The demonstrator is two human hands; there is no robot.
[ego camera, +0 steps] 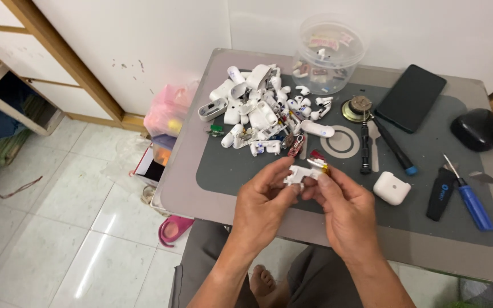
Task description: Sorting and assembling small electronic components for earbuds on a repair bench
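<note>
From the head camera, both hands meet over the near edge of the grey mat (241,171) on the tabletop (201,199). The left hand (263,208) pinches a small white plastic part (295,175) between thumb and fingers, and the right hand (346,214) pinches its other end, where a bit of shiny metal and a gold-coloured piece (319,166) show. The part's long axis runs roughly from 9 to 3 o'clock, with the left hand at its 8 o'clock and the right at its 4 o'clock, equally near. A heap of white plastic pieces (258,111) lies at 11 o'clock from the hands, a white case (391,187) at 3 o'clock, and a blue-handled screwdriver (471,201) beyond it.
</note>
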